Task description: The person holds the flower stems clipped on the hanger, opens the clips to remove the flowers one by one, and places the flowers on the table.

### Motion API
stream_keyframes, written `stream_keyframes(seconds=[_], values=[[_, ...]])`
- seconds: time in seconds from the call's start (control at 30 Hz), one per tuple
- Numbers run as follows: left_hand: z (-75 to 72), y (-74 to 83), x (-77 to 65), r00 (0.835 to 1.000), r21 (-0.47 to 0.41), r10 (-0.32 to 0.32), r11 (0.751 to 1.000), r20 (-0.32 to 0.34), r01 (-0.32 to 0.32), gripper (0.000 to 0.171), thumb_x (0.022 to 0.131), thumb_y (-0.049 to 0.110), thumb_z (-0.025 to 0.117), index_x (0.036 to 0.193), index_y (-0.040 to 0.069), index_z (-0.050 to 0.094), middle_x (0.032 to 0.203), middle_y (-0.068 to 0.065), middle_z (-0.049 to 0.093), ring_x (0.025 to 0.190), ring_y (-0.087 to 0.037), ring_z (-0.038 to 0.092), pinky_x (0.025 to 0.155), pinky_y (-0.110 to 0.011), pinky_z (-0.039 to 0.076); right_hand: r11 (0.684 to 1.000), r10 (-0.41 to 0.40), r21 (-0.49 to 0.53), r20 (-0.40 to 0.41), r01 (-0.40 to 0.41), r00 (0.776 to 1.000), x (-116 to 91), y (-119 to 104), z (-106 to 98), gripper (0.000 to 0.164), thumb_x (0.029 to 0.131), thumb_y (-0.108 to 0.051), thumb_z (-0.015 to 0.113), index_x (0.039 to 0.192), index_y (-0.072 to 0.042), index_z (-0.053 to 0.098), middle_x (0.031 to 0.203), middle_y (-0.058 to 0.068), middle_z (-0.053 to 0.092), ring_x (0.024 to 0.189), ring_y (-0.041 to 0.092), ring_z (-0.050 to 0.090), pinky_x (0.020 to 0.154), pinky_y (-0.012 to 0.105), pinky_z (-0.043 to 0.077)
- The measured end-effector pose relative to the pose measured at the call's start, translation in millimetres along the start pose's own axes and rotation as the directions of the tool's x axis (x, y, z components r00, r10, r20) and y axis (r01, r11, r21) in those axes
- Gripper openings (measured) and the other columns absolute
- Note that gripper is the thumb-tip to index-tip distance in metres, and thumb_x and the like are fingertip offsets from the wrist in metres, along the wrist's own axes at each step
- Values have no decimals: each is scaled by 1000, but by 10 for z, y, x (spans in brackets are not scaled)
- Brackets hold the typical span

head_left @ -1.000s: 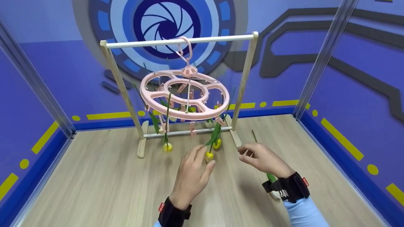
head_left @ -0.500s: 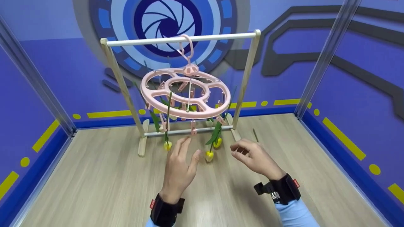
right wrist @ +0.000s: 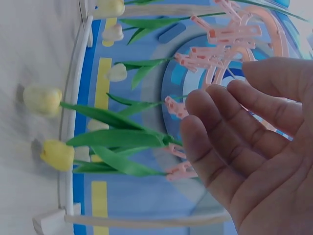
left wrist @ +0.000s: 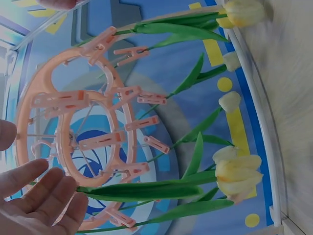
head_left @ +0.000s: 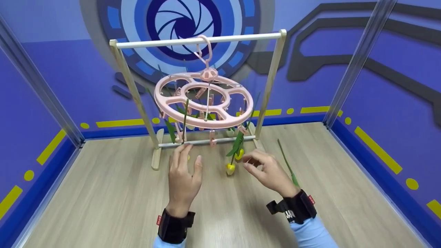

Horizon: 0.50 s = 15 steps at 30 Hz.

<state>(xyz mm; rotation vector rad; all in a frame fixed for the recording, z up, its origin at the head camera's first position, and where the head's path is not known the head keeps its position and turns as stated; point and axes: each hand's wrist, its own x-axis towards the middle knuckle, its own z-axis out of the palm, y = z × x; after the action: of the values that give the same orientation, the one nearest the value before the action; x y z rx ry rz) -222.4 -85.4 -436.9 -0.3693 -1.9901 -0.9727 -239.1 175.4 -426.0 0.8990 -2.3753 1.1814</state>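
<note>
A round pink clip hanger (head_left: 174, 100) hangs from the rack's top bar, and tulips dangle heads-down from its clips. My left hand (head_left: 184, 175), fingers extended and thumb apart, is in front of the left tulip, covering most of its bloom. In the left wrist view, the fingertips are beside a green tulip leaf (left wrist: 142, 191); whether they touch it is unclear. My right hand (head_left: 270, 172), fingers loosely bent around nothing, is just right of the two yellow tulips (head_left: 230, 169). One bare pink clip (head_left: 212, 137) hangs at the front between the hands.
The wooden rack (head_left: 272, 72) stands at the back of the wood-grain table (head_left: 113, 193). Another tulip's stem (head_left: 286, 160) lies on the table at right, its bloom hidden behind my right wrist. Blue printed panels (head_left: 389, 103) enclose the back and sides.
My left hand has moved left, from the yellow tulips on the right to the left tulip. My right hand has also shifted left, closer to the yellow tulips. The hanger stays in place.
</note>
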Motion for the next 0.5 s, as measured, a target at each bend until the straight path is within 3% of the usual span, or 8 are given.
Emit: stream_keyframes(seconds=[0.23, 0.5], values=[[-3, -93, -2, 997, 20, 9, 1000, -74, -7, 36, 96, 5, 69, 128, -10, 62, 133, -23, 57, 126, -36, 56, 104, -50, 48, 1000, -9, 11, 20, 9, 1000, 41, -11, 134, 11, 97, -4, 70, 107, -3, 73, 103, 5, 72, 86, 15, 67, 74, 29, 57], [-16, -122, 22, 992, -32, -70, 997, -106, 66, 41, 97, 7, 67, 133, -9, 56, 130, -25, 51, 124, -37, 53, 103, -53, 46, 998, -44, 45, -13, 45, 999, 111, -44, 280, 13, 98, -2, 69, 110, -2, 72, 101, 6, 71, 87, 16, 67, 74, 30, 58]])
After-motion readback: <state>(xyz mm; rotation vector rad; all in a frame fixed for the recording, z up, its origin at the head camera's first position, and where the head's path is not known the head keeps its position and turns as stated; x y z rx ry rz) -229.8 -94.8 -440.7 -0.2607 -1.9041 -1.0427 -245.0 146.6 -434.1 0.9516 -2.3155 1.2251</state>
